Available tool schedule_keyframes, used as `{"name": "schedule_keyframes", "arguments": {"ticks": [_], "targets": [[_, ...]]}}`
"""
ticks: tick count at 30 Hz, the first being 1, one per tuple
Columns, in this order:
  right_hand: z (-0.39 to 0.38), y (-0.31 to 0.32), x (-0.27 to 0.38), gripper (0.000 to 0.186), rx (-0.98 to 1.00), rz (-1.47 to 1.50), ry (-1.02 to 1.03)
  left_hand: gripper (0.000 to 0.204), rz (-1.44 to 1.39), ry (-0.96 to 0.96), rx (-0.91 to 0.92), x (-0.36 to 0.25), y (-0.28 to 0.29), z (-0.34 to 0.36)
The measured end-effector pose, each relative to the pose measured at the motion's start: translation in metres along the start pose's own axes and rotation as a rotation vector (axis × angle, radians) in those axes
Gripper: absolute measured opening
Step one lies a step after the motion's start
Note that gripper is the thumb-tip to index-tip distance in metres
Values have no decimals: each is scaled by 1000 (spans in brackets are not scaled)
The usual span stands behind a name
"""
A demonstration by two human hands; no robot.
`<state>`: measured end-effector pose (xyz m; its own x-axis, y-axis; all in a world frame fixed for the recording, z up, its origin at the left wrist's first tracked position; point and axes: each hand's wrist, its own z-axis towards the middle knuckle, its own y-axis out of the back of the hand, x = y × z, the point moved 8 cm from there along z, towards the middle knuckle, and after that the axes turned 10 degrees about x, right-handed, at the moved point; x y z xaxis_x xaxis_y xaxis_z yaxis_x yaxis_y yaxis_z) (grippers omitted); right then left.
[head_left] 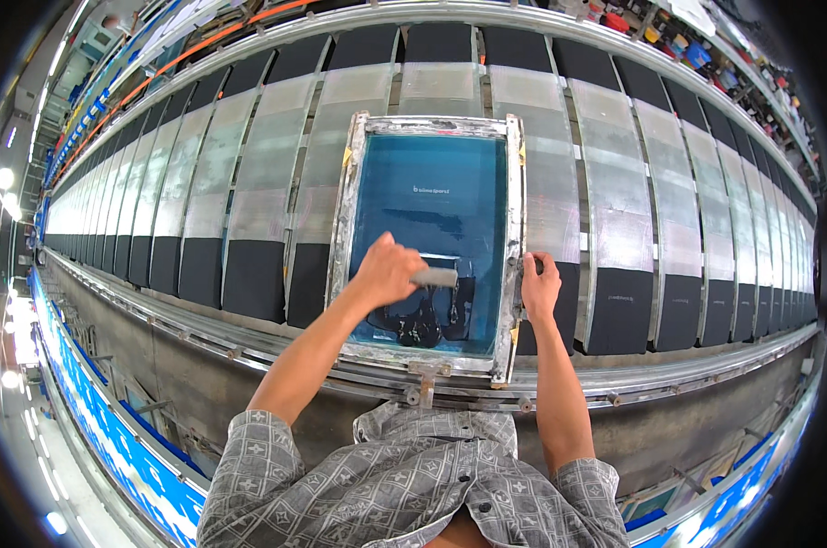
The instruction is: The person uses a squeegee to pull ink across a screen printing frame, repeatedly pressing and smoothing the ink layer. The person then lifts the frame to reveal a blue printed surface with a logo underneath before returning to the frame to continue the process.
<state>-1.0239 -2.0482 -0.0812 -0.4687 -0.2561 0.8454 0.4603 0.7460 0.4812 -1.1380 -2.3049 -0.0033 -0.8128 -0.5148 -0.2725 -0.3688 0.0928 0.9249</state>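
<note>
My left hand is closed around a grey squeegee, held over the lower half of a blue mesh screen. Dark ink lies in glossy smears beneath and below the squeegee, and small pale lettering shows higher on the mesh. The screen is set in a worn, ink-stained metal frame, lying across the pallets. My right hand grips the frame's right side, with fingers curled at its edge.
A long row of pallets bearing black fabric pieces extends to both sides. A metal rail runs along the near edge. Shelves with coloured containers line the far side; an orange rail is at upper left.
</note>
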Motion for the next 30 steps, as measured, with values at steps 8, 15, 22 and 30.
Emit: {"name": "schedule_keyframes", "arguments": {"ticks": [8,15,22,30], "targets": [[2,-1,7,34,62,42,-105,49,183,3,-266,-51,-54,-84],[-12,-33,46,30,8,65,32,45,-17,58,-221,-21,-32,-131],[-42,-139,61,28,43,169,18,39,-242,160,269,118,-35,-149],[-46,-157,64,29,8,78,-7,56,-457,37,601,136,-68,-129]]}}
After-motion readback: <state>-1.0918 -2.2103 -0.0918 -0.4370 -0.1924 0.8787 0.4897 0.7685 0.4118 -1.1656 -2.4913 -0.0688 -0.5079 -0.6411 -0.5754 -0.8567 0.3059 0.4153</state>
